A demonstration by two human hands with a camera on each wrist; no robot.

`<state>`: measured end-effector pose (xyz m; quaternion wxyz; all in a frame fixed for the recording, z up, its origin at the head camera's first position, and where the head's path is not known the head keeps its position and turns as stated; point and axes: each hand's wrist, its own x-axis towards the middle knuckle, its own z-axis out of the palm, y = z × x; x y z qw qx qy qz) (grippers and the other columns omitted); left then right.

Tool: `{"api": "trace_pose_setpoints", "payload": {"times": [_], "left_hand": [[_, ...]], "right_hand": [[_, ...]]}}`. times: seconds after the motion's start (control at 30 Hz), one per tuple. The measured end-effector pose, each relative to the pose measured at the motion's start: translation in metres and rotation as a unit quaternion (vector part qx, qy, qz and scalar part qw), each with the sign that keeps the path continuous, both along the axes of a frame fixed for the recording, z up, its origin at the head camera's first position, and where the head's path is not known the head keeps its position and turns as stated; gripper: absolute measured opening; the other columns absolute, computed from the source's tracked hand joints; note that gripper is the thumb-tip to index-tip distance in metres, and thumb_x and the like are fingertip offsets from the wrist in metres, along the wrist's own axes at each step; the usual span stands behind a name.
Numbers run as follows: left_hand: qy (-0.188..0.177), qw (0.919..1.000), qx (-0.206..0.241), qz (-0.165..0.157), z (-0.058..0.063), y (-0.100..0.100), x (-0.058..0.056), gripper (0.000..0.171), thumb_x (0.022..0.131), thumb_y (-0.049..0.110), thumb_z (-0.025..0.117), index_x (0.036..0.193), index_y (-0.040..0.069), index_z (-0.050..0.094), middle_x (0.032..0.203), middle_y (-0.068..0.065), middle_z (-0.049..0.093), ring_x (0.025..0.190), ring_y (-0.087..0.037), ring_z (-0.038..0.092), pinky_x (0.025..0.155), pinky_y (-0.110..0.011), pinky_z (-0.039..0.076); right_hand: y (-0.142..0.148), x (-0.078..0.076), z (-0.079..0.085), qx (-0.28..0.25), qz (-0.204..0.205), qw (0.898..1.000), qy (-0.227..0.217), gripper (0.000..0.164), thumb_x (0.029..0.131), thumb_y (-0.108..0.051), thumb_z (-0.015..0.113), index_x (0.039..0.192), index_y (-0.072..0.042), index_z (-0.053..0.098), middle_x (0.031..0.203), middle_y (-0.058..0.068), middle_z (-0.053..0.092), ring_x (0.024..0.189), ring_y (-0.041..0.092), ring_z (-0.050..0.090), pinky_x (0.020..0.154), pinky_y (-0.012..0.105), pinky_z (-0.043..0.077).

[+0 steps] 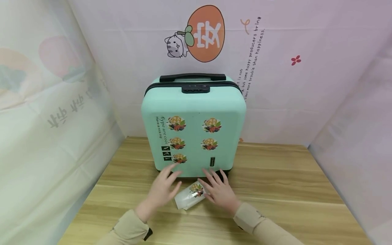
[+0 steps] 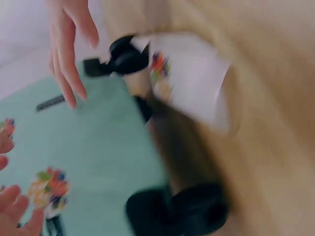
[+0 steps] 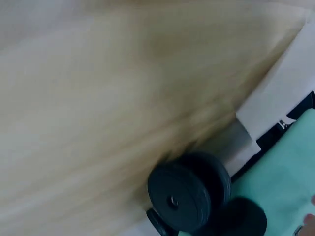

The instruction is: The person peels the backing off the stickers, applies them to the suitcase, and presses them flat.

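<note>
A mint-green suitcase (image 1: 193, 102) stands upright, with several round fruit stickers (image 1: 177, 123) on its front. Before its base lies a curled white sticker sheet (image 1: 183, 199) bearing one fruit sticker. My left hand (image 1: 163, 187), fingers spread, is at the lower left of the suitcase front, close to the lowest left sticker (image 1: 179, 158). On the other side, my right hand (image 1: 220, 192) has its fingers spread by the sheet's right end, below the small black label (image 1: 212, 161). Neither hand grips anything. In the right wrist view only fingertips (image 3: 309, 227) show at the edge.
Black wheels (image 3: 179, 194) jut from the suitcase base, and a black handle (image 1: 193, 77) tops it near a combination lock (image 1: 196, 88). The suitcase stands on a wood-grain table (image 1: 275, 180). Behind and beside it hang printed cloth walls (image 1: 275, 95).
</note>
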<state>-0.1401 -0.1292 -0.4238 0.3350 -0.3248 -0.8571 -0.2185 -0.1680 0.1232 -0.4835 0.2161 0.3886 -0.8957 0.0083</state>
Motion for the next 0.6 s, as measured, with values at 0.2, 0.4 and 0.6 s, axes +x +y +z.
{"api": "trace_pose_setpoints", "payload": {"times": [0.2, 0.4, 0.6], "left_hand": [[-0.221, 0.9747, -0.018, 0.026, -0.033, 0.014, 0.006, 0.047, 0.085, 0.017, 0.07, 0.127, 0.003, 0.056, 0.134, -0.022, 0.049, 0.123, -0.039, 0.047, 0.095, -0.05, 0.047], [-0.365, 0.9291, -0.034, 0.047, -0.061, 0.022, 0.004, 0.056, 0.092, 0.021, 0.061, 0.138, -0.004, 0.042, 0.143, -0.027, 0.038, 0.13, -0.045, 0.038, 0.104, -0.056, 0.037], [-0.437, 0.895, -0.08, 0.04, -0.075, 0.022, 0.009, 0.058, 0.093, 0.025, 0.057, 0.138, -0.008, 0.041, 0.144, -0.036, 0.03, 0.134, -0.052, 0.027, 0.108, -0.061, 0.027]], "right_hand": [[-0.01, 0.004, -0.011, 0.04, -0.029, 0.996, -0.08, 0.051, 0.094, -0.044, 0.053, 0.141, -0.025, 0.045, 0.151, 0.008, 0.033, 0.132, 0.029, 0.037, 0.107, 0.056, 0.029], [-0.021, 0.009, -0.012, 0.097, -0.037, 0.979, -0.174, 0.051, 0.096, -0.046, 0.047, 0.143, -0.027, 0.041, 0.154, 0.006, 0.029, 0.134, 0.027, 0.037, 0.11, 0.052, 0.029], [-0.023, 0.015, -0.013, 0.117, -0.034, 0.96, -0.252, 0.052, 0.095, -0.048, 0.047, 0.144, -0.031, 0.039, 0.153, 0.005, 0.031, 0.135, 0.028, 0.038, 0.109, 0.052, 0.031]]}}
